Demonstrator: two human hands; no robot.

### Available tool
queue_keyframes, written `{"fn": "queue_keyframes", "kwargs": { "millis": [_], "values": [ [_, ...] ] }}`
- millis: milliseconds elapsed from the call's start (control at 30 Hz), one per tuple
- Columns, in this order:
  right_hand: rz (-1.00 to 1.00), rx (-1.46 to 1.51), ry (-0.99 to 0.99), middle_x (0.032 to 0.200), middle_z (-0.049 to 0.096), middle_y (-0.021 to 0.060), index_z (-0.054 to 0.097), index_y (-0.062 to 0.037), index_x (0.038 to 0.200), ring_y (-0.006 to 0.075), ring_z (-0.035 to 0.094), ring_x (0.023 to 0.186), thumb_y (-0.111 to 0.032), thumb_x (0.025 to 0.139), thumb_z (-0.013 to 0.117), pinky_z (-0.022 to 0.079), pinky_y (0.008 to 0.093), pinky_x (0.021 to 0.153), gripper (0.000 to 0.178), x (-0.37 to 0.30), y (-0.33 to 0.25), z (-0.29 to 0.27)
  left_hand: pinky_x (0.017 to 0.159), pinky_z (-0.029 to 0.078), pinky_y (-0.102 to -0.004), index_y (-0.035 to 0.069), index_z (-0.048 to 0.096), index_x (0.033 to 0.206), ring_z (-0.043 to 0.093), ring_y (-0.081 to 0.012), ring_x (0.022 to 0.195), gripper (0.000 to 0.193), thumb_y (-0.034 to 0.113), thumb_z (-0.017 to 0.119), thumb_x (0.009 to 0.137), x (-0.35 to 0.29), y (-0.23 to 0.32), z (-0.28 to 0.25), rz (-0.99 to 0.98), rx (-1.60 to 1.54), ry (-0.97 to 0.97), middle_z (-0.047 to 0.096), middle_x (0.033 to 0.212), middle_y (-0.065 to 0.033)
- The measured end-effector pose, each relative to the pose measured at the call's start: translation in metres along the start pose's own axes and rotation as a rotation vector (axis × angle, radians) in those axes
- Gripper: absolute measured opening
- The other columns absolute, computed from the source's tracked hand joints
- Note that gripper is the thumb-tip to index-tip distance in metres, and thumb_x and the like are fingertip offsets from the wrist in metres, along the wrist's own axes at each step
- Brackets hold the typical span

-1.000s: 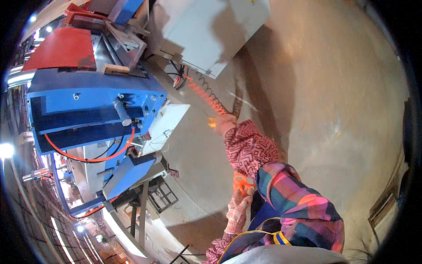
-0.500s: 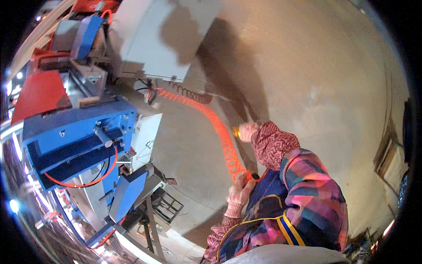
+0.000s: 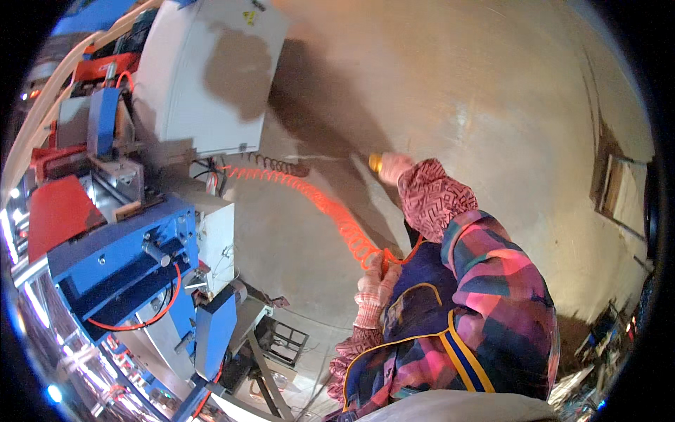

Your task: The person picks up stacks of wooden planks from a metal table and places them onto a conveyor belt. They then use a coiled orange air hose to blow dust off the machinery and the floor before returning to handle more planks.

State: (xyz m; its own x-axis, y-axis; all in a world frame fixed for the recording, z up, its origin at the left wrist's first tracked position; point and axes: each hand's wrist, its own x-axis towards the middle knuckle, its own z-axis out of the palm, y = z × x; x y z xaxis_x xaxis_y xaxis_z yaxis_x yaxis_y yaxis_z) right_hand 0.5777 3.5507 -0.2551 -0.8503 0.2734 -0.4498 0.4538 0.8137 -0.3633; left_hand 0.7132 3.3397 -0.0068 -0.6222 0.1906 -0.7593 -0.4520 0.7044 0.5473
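My left hand [image 3: 374,278], in a light knit glove, is closed around the near end of an orange coiled air hose [image 3: 323,204], close to my dark blue apron [image 3: 422,281]. The hose runs off to the far left, stretched above the floor. Farther out, my gloved right hand [image 3: 396,169] is closed on a yellow object [image 3: 375,162]. Only its rounded end shows past the fingers, so its kind is hidden. A patterned pink sleeve cover [image 3: 436,200] bunches at the right wrist.
A blue machine [image 3: 126,260] with a red guard [image 3: 60,214] stands on my left. Beyond it is a pale grey cabinet [image 3: 211,77], with a dark coiled cord [image 3: 274,164] at its foot. A black metal frame [image 3: 281,337] sits low at the near left. Concrete floor [image 3: 492,105] extends ahead and right.
The view has shifted, with the cabinet and machines now farther left and lower. Both hands appear higher in the picture, still closed on the hose and the yellow object.
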Motion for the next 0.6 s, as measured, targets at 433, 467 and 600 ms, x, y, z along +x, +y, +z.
{"fn": "queue_keyframes", "kwargs": {
  "millis": [433, 467, 600],
  "values": [
    [0.27, -0.147, -0.111, 0.082, 0.07, 0.0113, 0.068, -0.0108, 0.087, 0.0272, 0.069, 0.075, -0.025, 0.084, 0.06, 0.053, 0.0419, 0.061, 0.017, -0.091, 0.191, -0.013, 0.093, 0.048, -0.0404, 0.012, 0.05, 0.138, 0.063, -0.0326, 0.109, 0.064, 0.046, 0.066, 0.085, -0.016, 0.031, 0.035, 0.131, 0.177, -0.277, 0.066, 0.116, -0.0176],
    [0.296, -0.124, -0.062, 0.082, 0.07, 0.0111, 0.068, -0.011, 0.089, 0.0269, 0.069, 0.075, -0.025, 0.084, 0.06, 0.054, 0.0416, 0.061, 0.017, -0.083, 0.197, -0.028, 0.093, 0.048, -0.0404, 0.013, 0.049, 0.138, 0.063, -0.0329, 0.109, 0.065, 0.046, 0.066, 0.085, -0.025, 0.065, 0.03, 0.107, 0.257, -0.297, 0.065, 0.116, -0.0182],
    [0.298, -0.121, -0.018, 0.085, 0.07, 0.0104, 0.068, -0.0116, 0.093, 0.0259, 0.069, 0.078, -0.026, 0.085, 0.06, 0.054, 0.0405, 0.062, 0.018, -0.085, 0.199, -0.065, 0.093, 0.048, -0.0404, 0.015, 0.046, 0.14, 0.063, -0.0335, 0.109, 0.066, 0.046, 0.066, 0.085, -0.021, 0.07, 0.032, 0.107, 0.197, -0.339, 0.065, 0.116, -0.0191]
  ]
}}
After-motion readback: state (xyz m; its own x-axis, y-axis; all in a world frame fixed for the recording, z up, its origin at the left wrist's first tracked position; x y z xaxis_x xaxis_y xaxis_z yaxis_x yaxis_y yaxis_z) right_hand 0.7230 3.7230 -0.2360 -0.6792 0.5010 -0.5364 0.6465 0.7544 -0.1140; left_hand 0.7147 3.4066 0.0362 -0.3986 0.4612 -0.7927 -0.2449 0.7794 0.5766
